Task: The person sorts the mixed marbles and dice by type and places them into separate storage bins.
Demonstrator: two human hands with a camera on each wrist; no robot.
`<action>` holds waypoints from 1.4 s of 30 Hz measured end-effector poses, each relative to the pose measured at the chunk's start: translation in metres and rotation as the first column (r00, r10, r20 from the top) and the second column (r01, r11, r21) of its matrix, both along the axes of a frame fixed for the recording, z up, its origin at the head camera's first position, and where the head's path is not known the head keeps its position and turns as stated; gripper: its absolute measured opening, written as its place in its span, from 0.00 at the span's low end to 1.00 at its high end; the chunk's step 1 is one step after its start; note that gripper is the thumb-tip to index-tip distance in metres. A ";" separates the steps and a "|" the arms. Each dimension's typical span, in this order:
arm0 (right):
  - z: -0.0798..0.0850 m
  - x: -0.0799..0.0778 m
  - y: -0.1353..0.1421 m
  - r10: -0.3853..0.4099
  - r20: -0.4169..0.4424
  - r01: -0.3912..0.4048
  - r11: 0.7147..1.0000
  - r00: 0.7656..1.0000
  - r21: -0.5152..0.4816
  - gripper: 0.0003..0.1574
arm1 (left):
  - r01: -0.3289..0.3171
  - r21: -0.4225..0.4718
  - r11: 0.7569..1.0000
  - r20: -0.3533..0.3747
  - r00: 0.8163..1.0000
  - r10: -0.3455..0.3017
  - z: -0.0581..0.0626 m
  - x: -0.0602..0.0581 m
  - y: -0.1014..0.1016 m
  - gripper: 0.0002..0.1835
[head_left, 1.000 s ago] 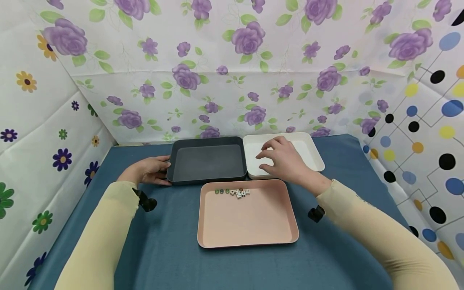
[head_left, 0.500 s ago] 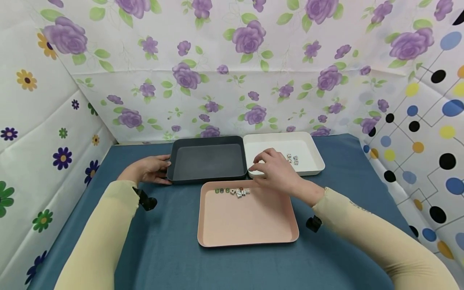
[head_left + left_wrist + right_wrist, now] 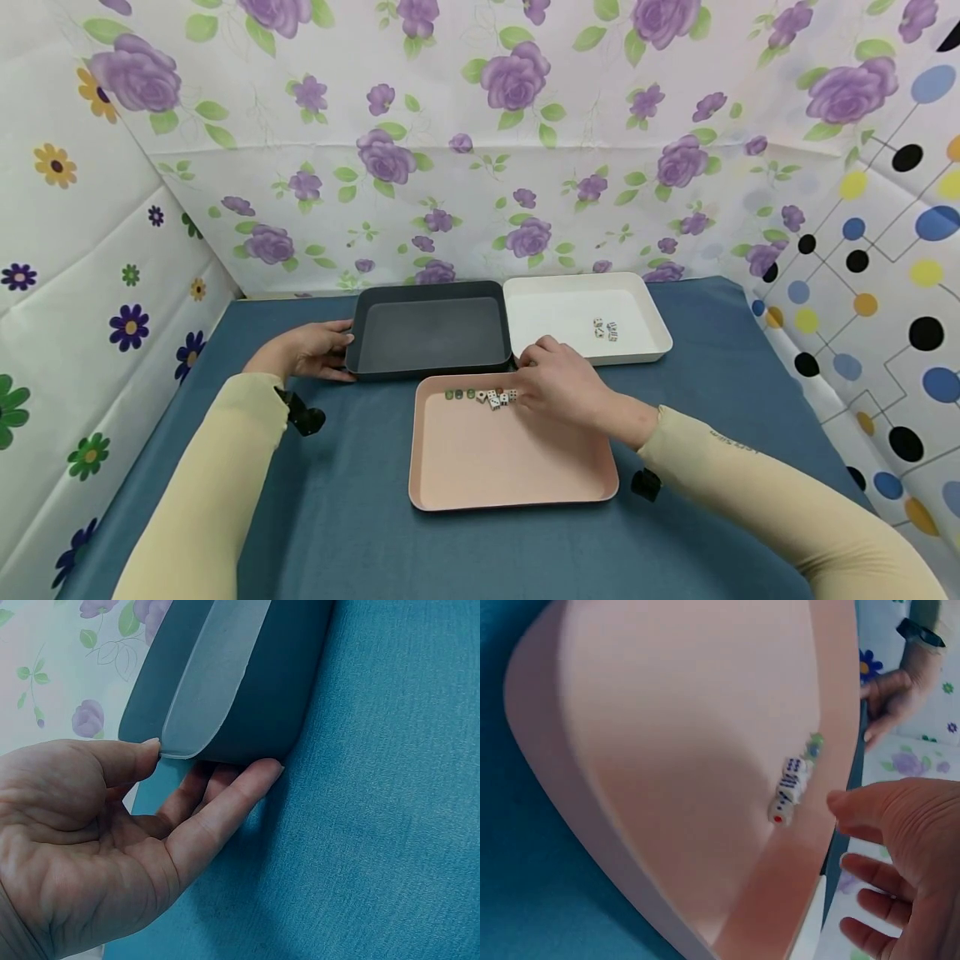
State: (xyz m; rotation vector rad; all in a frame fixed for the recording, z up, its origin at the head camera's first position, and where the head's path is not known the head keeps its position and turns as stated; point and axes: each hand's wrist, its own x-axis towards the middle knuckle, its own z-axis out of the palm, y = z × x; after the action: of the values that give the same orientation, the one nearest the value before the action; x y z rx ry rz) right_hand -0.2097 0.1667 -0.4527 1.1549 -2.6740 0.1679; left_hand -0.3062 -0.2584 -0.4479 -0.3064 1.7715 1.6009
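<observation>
At the left, my left hand rests against the short side of the dark grey tray. In the left wrist view its thumb tip is at the rim of the tray, and the fingers reach along the outer wall below. My right hand hovers over the back right of the pink tray, its fingers loosely bent and holding nothing. Just left of its fingertips lies a row of small dice: white dice with dark pips, green ones at the row's left end, and a reddish one.
A white tray stands at the back right, beside the dark grey one, with several white dice inside. All three trays sit on a blue cloth. Flower-patterned fabric hangs close behind the back trays.
My right hand has moved from over the white tray forward and down to the pink tray, uncovering the dice in the white tray. My left hand stays at the dark tray.
</observation>
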 end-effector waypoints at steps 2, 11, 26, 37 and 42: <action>-0.002 0.003 -0.002 -0.004 -0.024 0.005 1.000 1.000 0.021 0.11 | -0.001 0.001 1.000 0.000 1.000 0.001 0.001 0.000 0.001 0.35; -0.009 0.009 -0.006 -0.040 0.033 0.038 0.996 0.999 0.076 0.11 | -0.007 0.008 1.000 0.003 1.000 0.007 0.001 0.001 0.001 0.35; -0.013 0.013 -0.007 -0.097 0.152 0.089 0.994 0.984 0.059 0.04 | -0.008 0.008 1.000 0.002 1.000 0.008 0.001 0.001 0.002 0.35; -0.016 0.016 -0.002 -0.133 0.180 0.119 0.989 0.975 0.084 0.05 | -0.008 -0.010 1.000 -0.004 1.000 0.008 0.001 0.001 0.001 0.34; -0.017 0.017 -0.002 -0.099 0.164 0.090 0.994 0.982 0.057 0.03 | -0.007 -0.007 1.000 -0.006 1.000 0.007 0.000 0.000 0.001 0.34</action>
State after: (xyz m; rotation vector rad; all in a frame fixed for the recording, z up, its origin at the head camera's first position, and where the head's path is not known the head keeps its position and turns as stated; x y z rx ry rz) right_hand -0.1929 0.1645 -0.4694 1.0685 -2.8880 0.1907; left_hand -0.3061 -0.2578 -0.4484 -0.3115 1.7827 1.6031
